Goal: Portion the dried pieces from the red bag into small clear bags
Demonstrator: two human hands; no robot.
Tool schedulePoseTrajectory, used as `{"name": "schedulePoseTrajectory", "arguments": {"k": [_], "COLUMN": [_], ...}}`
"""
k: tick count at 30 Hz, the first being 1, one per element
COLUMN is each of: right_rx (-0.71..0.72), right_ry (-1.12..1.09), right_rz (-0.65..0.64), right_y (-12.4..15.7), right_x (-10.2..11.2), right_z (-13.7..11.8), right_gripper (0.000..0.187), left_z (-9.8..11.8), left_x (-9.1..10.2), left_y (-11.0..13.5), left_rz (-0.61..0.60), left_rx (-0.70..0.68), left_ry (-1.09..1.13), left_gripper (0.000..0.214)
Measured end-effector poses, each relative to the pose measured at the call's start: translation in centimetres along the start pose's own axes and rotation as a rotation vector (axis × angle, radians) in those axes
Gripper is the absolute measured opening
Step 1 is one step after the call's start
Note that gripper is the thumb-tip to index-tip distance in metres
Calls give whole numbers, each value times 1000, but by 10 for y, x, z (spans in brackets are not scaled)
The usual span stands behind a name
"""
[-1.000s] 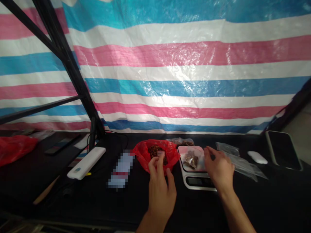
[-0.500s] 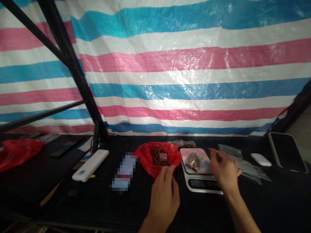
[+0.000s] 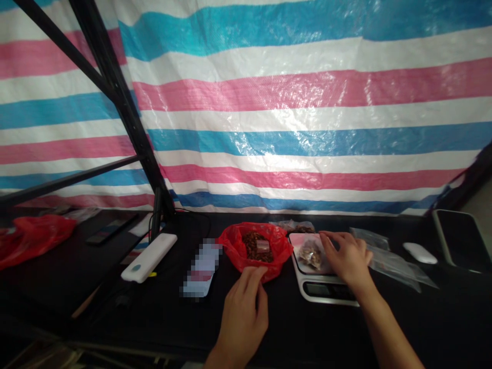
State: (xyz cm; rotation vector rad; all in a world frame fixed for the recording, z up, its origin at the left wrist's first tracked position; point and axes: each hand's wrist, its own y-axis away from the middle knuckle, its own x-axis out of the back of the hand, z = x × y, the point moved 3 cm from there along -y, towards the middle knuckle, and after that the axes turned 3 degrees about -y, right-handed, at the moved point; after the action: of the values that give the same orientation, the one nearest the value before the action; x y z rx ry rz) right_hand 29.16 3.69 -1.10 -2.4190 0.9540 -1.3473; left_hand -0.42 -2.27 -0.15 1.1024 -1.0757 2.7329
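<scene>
A red plastic bag (image 3: pixel 229 252), its mouth spread wide, holds small brown pieces (image 3: pixel 251 243) and a small clear scoop or box (image 3: pixel 263 246). Just in front of its near rim, my left hand (image 3: pixel 244 312) has its fingers stretched forward, seemingly without gripping. To the right stands a white kitchen scale (image 3: pixel 307 294) with a small clear bag of brownish dried bits (image 3: pixel 309 254) on its platform. My right hand (image 3: pixel 348 259) hovers over the scale's right side, thumb and fingers apart beside that clear bag. I cannot tell whether it touches the bag.
Empty clear zip bags (image 3: pixel 395 264), a white mouse (image 3: pixel 420 252) and a dark-screened device (image 3: pixel 463 238) lie at the right. Leftward are a blurred phone (image 3: pixel 203 271), a white power strip or bank (image 3: pixel 149 258) and another red bag (image 3: pixel 38 236). A black metal frame (image 3: pixel 128 120) rises at the left.
My right hand has moved left over the scale, closer to the small clear bag. The left hand has shifted left and slightly back along the red bag's rim. The view has turned slightly left.
</scene>
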Motion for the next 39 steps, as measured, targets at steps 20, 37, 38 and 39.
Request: {"name": "schedulePoseTrajectory", "arguments": {"k": [20, 37, 38, 39], "right_rx": [290, 17, 20, 24], "right_ry": [-563, -1166, -1164, -1162], "right_rz": [-2, -312, -308, -306], "right_y": [4, 57, 57, 57], "right_x": [19, -25, -25, -26], "right_z": [-48, -129, -130, -131], "right_gripper": [29, 40, 41, 41], "left_z": [-8, -3, -4, -5], "left_x": [4, -24, -24, -25], "left_y": [-10, -45, -44, -44], "left_rz": [205, 305, 311, 311], "left_rx": [128, 481, 482, 484], "left_ry": [165, 813, 809, 810], "left_gripper": [25, 28, 28, 28]}}
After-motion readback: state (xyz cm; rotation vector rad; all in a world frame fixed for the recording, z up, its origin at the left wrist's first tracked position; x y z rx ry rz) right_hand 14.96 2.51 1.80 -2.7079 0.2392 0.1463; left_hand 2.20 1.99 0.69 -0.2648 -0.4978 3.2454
